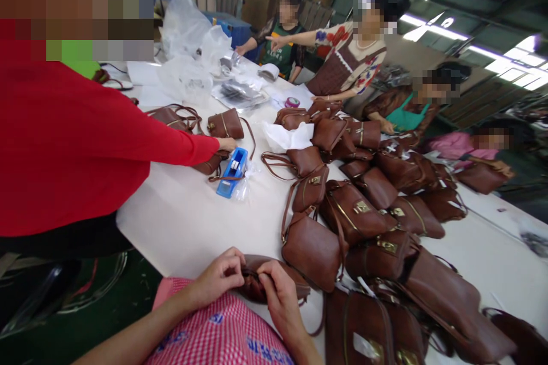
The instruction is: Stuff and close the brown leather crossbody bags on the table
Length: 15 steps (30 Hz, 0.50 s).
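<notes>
A brown leather handbag point(296, 280) is held at the near edge of the table, just above the wearer's lap. Its opening is pinched from both sides: the left hand point(222, 275) is closed on the left part of the rim, the right hand point(277, 288) on the right part, with thumbs and fingertips drawn close together. What lies inside the bag cannot be made out.

On the right, movement is hemmed in by a flap-fronted shoulder bag point(312, 248), set just beside the held one, and by a crowded heap of brown bags point(363, 211) spread along the table. More room is left forward and to the left, where a stretch of white tabletop point(201, 211) reaches to a blue tape dispenser point(232, 174); the slanting table edge and corner are seen on that side. Near the dispenser, a small bag is touched by a co-worker's hand point(226, 144), in a red sleeve point(175, 140).

Farther back, the surface is covered by white paper point(287, 136), a purple tape roll point(292, 102) and clear plastic bags point(184, 28). Four more people are seen along the far side, one with an arm outstretched. The dark green floor point(111, 296) and bright ceiling lights point(454, 33) are also seen.
</notes>
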{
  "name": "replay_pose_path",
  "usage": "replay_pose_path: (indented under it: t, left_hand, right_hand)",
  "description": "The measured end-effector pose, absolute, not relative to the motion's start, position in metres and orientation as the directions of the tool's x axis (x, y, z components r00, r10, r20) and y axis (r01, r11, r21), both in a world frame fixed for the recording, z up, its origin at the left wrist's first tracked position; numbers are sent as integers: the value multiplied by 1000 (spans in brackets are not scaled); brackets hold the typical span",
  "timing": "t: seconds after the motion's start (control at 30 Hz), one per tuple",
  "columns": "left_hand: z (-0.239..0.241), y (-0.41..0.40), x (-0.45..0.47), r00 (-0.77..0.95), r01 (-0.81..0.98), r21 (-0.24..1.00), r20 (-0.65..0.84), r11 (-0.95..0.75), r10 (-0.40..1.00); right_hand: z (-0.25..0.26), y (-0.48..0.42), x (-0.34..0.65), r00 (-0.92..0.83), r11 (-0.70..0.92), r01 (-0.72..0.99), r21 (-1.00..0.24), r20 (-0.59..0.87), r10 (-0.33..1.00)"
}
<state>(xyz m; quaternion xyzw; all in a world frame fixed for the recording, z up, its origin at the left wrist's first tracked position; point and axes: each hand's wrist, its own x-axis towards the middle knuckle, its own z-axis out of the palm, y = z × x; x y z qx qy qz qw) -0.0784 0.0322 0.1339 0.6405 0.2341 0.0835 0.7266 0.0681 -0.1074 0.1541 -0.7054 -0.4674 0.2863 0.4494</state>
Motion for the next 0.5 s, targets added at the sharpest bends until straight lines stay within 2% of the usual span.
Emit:
replay_pose_path:
  t: [0.1, 0.17, 0.23, 0.33, 0.43, 0.5]
  left_hand:
    - [133, 30, -74, 889, 182, 962, -248, 202, 384]
    - [133, 28, -71, 884, 208, 965, -256, 161, 390]
    - [134, 26, -65, 863, 247, 967, -249, 62, 441]
    - [139, 23, -56, 821, 334, 927, -196, -172, 537]
    - [144, 19, -59, 802, 401, 840, -129, -365, 583]
    - [136, 19, -62, 808, 387, 815, -76, -430, 584]
  right_hand:
    - [156, -110, 68, 410, -154, 370, -916, 12, 912]
    - [156, -111, 69, 403, -149, 354, -923, 7, 915]
    - [156, -110, 70, 378, -128, 349, -929, 15, 926]
    - [158, -104, 71, 350, -93, 379, -921, 49, 935]
    - [168, -102, 68, 344, -44, 488, -872, 146, 927]
    - [171, -102, 65, 310, 8, 588, -809, 235, 921]
